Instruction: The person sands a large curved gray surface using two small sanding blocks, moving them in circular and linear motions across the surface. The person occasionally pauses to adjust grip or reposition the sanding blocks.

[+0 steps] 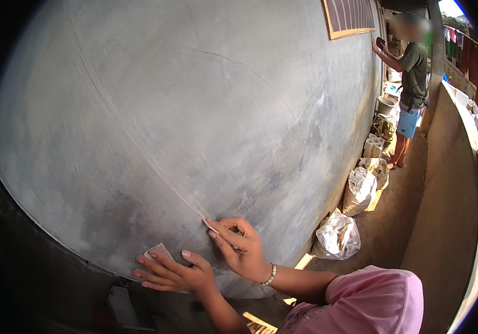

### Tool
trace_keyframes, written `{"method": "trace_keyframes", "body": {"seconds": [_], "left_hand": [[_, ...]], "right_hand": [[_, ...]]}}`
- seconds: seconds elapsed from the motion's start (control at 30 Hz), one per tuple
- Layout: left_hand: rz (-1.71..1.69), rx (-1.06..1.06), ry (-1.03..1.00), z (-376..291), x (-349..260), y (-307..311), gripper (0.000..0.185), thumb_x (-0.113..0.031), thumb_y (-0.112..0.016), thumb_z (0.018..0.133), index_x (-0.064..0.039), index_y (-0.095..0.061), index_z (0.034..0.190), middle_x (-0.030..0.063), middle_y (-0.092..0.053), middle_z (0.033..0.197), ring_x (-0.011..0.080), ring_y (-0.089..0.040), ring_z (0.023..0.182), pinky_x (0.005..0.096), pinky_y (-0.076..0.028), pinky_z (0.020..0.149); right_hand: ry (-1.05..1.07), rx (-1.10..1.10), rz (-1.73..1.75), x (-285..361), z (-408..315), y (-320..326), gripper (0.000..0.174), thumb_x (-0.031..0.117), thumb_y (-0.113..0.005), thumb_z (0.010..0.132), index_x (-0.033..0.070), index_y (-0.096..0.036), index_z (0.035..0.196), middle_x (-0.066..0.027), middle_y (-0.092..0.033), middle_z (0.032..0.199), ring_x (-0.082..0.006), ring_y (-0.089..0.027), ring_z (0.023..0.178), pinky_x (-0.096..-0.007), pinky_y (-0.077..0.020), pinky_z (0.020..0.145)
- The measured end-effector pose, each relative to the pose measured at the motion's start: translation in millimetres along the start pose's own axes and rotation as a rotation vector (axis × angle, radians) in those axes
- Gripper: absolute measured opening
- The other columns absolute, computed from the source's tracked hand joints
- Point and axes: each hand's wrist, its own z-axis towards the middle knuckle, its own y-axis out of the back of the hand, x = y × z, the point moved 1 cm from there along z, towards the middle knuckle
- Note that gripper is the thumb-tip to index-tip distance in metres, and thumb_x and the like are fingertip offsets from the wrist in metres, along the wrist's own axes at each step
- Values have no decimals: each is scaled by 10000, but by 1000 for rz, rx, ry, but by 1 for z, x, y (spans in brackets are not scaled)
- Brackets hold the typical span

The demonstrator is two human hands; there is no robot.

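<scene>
A grey plastered wall (172, 133) curves across most of the view, with thin cracks and a long pale groove running down it. My right hand (241, 246), with a beaded bracelet (270, 275) at the wrist, pinches a thin, light-edged flat piece (210, 226) between thumb and fingers. That piece, perhaps folded sandpaper, touches the wall at the groove's lower end. Lower left, my left hand (176, 271) lies with fingers spread over a second pale flat piece (159, 251) against the wall. Most of this piece is hidden under the fingers, and its material is unclear.
Several filled sacks (338, 236) line the wall's foot at right, beyond them a pale block (373, 146) and a bucket (386, 105). A person (414, 79) stands farther along, holding a dark object near the wall. A low wall (443, 179) bounds the passage. A barred window (349, 18) sits above.
</scene>
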Motion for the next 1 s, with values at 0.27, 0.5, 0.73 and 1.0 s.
{"method": "trace_keyframes", "body": {"seconds": [0.27, 0.5, 0.73, 1.0], "left_hand": [[-40, 55, 24, -3, 1, 1, 674, -384, -374, 1096, -24, -313, 1662, 259, -271, 1729, 534, -175, 1599, 667, -80, 1266], [-44, 40, 33, -2, 0, 0, 674, -358, -395, 1069, -9, -347, 1644, 279, -336, 1695, 575, -208, 1573, 667, -86, 1270], [-65, 40, 20, -3, 3, -2, 722, -425, -393, 1071, -52, -286, 1680, 257, -248, 1739, 549, -149, 1599, 671, -47, 1262], [-105, 18, 55, -5, 1, -2, 669, -372, -425, 1049, -14, -400, 1614, 254, -353, 1695, 600, -236, 1554, 714, -79, 1247]], "right_hand": [[-81, 72, 25, -4, -5, 0, 261, 46, -711, 1007, 26, -771, 1260, -102, -695, 1055, -166, -643, 834, -294, -518, 752], [-98, 113, 74, 2, 22, -7, 244, 93, -685, 1044, -21, -752, 1249, -109, -703, 1086, -166, -631, 915, -285, -499, 822], [-40, 88, 47, 3, 15, -6, 219, 95, -653, 1056, -7, -767, 1213, -117, -712, 1070, -192, -669, 892, -305, -525, 776], [0, 75, 71, -1, 59, -15, 231, 136, -665, 1057, -26, -761, 1192, -126, -734, 1041, -221, -665, 919, -329, -521, 811]]}}
